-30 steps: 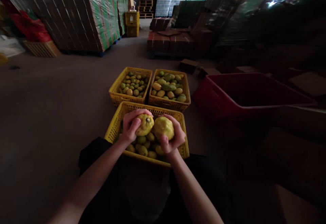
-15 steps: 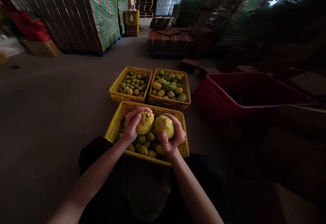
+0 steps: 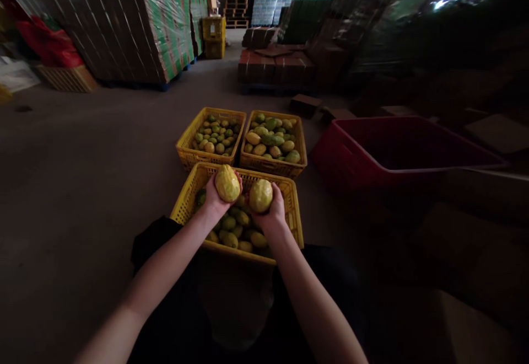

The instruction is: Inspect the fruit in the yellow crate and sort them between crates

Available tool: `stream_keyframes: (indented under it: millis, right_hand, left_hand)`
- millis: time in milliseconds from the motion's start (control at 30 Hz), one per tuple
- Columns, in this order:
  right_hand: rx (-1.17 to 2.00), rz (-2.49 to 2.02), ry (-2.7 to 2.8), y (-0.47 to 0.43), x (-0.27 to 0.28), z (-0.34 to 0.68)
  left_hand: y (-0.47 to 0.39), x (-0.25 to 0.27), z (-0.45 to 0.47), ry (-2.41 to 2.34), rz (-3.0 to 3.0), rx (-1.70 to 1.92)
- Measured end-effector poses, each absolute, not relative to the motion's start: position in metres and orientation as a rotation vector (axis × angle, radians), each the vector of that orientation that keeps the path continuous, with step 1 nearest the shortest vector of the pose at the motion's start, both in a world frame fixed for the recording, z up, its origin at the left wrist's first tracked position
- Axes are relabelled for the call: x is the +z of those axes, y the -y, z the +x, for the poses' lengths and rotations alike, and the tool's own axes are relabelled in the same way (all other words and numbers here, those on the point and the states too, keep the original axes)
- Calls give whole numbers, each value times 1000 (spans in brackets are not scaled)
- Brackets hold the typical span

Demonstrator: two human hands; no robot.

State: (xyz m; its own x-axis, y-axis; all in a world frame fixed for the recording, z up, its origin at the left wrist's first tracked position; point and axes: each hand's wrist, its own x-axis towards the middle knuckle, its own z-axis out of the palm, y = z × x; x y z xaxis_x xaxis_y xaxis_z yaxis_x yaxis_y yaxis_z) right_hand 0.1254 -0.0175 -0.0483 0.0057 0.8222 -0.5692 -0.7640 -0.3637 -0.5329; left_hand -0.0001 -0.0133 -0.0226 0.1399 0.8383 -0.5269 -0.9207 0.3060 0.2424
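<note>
My left hand (image 3: 214, 198) is closed around a yellow, bumpy, citron-like fruit (image 3: 227, 183). A second fruit of this kind (image 3: 260, 196) rests in my right hand (image 3: 274, 209), its fingers curled about the side and underside. Both fruits are held apart from each other, above the near yellow crate (image 3: 184, 201). Inside that crate lie several smaller green and yellow fruits (image 3: 229, 223), partly covered by my hands and forearms.
Behind the near crate, a left yellow crate (image 3: 188, 156) and a right yellow crate (image 3: 273, 165) hold more green and yellow fruits. A large red bin (image 3: 351, 157) stands to the right. Wrapped pallet stacks (image 3: 165, 27) and cardboard bundles (image 3: 275, 67) stand farther back.
Both hands have turned, showing other sides of the two fruits. The left fruit has moved up and slightly left, the right one slightly up, and the gap between them is wider.
</note>
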Motion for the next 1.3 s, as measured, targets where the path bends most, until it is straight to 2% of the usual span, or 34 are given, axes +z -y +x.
stream_keyframes:
  millis: [133,433,833,1100,1300]
  right_hand:
    - [1676,-1068,-225,17,-39,131]
    - [1690,-1039,-286,19,-21,126]
    - [1818,-1042,-243,16,-27,132]
    - [1696,-969,-99,12,-29,150]
    - [1401,-941,369,18,-26,158]
  left_hand:
    - [12,-26,-4,-732,-216,1329]
    - [13,-35,-8,-775,-217,1341]
    - [11,-32,-5,-779,-229,1321]
    - [7,-19,-2,-613,-275,1221]
    - [8,-22,5,-792,192,1327]
